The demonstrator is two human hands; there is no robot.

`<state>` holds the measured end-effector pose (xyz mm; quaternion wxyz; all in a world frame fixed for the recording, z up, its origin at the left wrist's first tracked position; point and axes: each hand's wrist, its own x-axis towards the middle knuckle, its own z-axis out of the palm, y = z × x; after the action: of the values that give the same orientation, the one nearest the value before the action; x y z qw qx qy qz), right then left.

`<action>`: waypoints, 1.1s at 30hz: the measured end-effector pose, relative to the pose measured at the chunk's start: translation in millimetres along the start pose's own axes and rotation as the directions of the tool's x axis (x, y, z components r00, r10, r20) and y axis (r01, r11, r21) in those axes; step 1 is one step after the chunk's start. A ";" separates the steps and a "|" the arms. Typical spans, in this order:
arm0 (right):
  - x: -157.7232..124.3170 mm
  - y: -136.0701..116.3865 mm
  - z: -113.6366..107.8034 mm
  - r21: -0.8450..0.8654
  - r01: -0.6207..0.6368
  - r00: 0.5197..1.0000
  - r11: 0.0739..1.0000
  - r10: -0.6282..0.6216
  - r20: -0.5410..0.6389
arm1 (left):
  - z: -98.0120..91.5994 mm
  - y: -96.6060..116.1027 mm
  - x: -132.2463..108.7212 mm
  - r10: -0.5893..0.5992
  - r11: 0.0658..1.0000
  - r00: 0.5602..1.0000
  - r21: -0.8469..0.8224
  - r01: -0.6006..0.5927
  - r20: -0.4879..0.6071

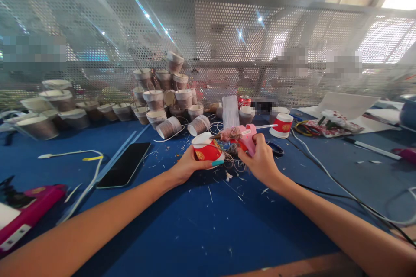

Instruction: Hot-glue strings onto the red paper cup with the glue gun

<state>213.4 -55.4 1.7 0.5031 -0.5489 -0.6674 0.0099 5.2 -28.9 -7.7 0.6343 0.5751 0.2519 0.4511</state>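
My left hand (186,165) grips a red and white paper cup (208,152), tilted, with its opening turned up and toward the right. In my right hand (260,158) is a pink hot glue gun (247,137), a clear glue stick (266,126) jutting from its back end. The gun's nozzle points left and sits at the cup's rim; whether it touches cannot be made out. Just behind and below the cup lies a tangle of thin string (235,162). A second red and white cup (282,125) stands upright beyond my right hand.
Several string-wrapped cups (154,100) are stacked at the back, with more at the left (61,100). A black phone (125,166) and a white cable (97,169) lie to the left. Clear glue sticks (230,112) and a red can (244,101) stand behind; cords cross the right side.
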 end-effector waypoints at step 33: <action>1.5 1.0 -1.8 -0.007 -0.066 0.998 0.998 0.066 0.003 | 2.5 1.2 -2.0 -0.072 0.997 0.995 -0.043 0.069 -0.071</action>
<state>215.5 -54.9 3.1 0.4996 -0.5724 -0.6498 0.0252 6.1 -31.9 -6.5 0.6517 0.5362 0.2858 0.4539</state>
